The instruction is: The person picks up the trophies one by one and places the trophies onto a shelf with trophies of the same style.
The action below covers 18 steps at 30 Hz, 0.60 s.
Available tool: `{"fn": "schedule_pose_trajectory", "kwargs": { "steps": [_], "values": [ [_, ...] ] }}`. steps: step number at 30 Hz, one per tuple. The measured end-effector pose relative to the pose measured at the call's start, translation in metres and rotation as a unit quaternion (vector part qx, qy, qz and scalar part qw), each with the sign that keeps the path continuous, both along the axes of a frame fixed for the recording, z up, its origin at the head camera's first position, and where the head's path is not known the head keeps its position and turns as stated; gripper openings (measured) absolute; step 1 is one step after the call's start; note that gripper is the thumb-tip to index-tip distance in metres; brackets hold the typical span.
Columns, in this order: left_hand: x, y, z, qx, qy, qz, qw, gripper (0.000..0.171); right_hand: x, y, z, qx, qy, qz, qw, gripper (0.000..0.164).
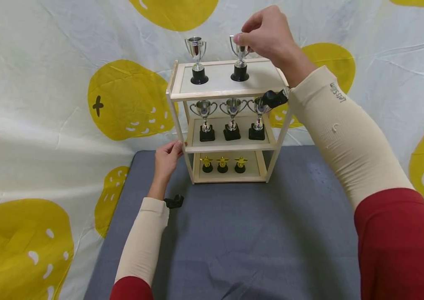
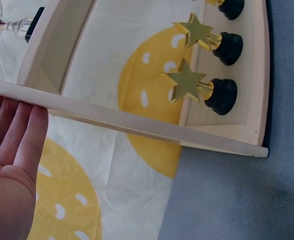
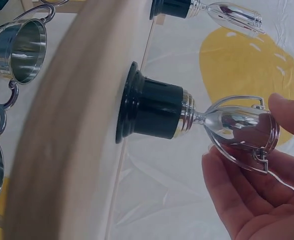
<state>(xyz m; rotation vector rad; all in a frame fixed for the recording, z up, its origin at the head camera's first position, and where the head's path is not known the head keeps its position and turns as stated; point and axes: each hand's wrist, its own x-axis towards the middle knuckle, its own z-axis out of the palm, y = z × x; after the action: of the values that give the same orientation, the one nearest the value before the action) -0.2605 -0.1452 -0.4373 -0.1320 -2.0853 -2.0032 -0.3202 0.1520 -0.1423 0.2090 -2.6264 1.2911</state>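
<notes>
My right hand (image 1: 268,35) pinches a silver trophy cup (image 1: 240,62) near its rim, thumb on one side and fingers on the other. This cup stands upright, its black base at the top shelf's surface. A similar silver trophy cup (image 1: 196,56) stands to its left. My left hand (image 1: 167,158) holds the left post of a light wooden shelf rack (image 1: 230,148) at about middle-shelf height. In the left wrist view its fingertips (image 2: 37,115) reach the post (image 2: 112,116); the thumb is hidden there.
Three two-handled silver trophies (image 1: 232,121) stand in a row on the middle shelf. Three small gold star trophies (image 1: 222,164) line the bottom shelf. The rack stands on a grey cloth-covered table (image 1: 234,233) against a white curtain (image 1: 58,104) printed with yellow shapes.
</notes>
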Motion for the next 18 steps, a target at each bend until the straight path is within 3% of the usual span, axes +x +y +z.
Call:
{"fn": "schedule_pose_trajectory", "kwargs": {
  "steps": [6, 11, 18],
  "values": [
    [0.000, 0.000, -0.001, -0.011, 0.002, 0.003, 0.9999, 0.045, -0.001, -0.004, 0.004, 0.051, 0.018, -0.007, 0.999, 0.049],
    [0.002, 0.000, 0.002, -0.004, -0.008, -0.010, 0.9999, 0.042, 0.001, -0.012, 0.012, 0.051, 0.053, 0.001, 0.997, 0.043],
    [0.016, 0.003, 0.022, -0.003, -0.015, -0.026, 0.9995, 0.038, 0.001, -0.027, 0.025, 0.042, 0.050, 0.034, 0.997, 0.039]
  ]
}}
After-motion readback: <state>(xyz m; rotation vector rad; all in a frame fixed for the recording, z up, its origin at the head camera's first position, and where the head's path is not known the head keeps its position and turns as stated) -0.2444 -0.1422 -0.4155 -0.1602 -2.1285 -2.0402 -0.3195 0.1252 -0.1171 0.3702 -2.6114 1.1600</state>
